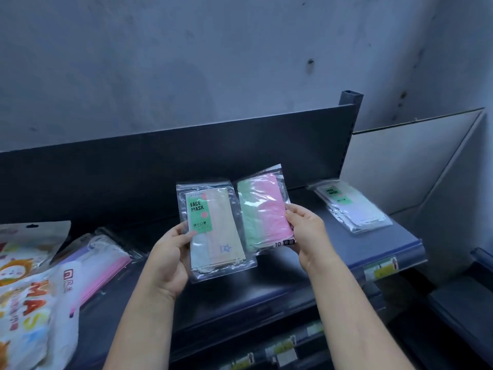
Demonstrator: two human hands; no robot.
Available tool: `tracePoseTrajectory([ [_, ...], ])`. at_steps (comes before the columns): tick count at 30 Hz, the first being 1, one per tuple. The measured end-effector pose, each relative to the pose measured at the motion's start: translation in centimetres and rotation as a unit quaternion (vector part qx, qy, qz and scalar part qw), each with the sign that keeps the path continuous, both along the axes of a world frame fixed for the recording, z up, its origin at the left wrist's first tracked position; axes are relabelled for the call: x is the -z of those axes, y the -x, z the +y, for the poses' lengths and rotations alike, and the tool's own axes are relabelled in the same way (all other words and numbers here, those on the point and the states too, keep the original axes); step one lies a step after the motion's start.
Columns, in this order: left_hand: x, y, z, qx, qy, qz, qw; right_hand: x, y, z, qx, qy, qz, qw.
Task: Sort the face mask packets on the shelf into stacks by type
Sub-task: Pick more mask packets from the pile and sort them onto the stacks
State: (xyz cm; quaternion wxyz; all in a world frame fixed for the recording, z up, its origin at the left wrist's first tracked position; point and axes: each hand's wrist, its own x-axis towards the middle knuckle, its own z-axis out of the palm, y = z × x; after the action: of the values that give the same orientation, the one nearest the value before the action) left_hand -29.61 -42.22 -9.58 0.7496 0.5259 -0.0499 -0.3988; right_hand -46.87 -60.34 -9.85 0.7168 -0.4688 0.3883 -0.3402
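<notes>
Clear plastic packet with a green FACE MASK label (216, 231), beige and pale masks inside, is held upright in the air above the dark blue-grey metal shelf (266, 287). The left hand (168, 263) grasps its left edge, thumb on the front and the other fingers (184, 236) tucked behind. Just beside it, edges nearly touching, is a second clear packet of green and pink masks (262, 212), tilted slightly. The right hand (306, 233) pinches it at its right edge. Both forearms reach forward from below. A stack of clear green-labelled packets (352, 206) lies at the shelf's right end. At the left lie packets of pink and purple masks (104, 260), beside colourful printed mask bags (24, 295).
</notes>
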Motion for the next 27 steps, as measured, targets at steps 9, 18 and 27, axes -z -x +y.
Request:
tracePoseTrajectory([
  [9,0.9,4.4,-7.3,0.004,-0.017,0.002,1.000,1.4,3.9,-8.1,0.046,0.007,-0.038,0.998],
  [18,1.4,12.7,-19.6,-0.025,-0.033,-0.007,0.999,-0.4,10.1,-20.1,0.127,0.057,-0.063,0.988],
  [27,4.0,17.3,-29.8,-0.077,-0.127,-0.079,0.986,-0.5,13.9,-27.7,0.131,0.104,-0.048,0.985],
])
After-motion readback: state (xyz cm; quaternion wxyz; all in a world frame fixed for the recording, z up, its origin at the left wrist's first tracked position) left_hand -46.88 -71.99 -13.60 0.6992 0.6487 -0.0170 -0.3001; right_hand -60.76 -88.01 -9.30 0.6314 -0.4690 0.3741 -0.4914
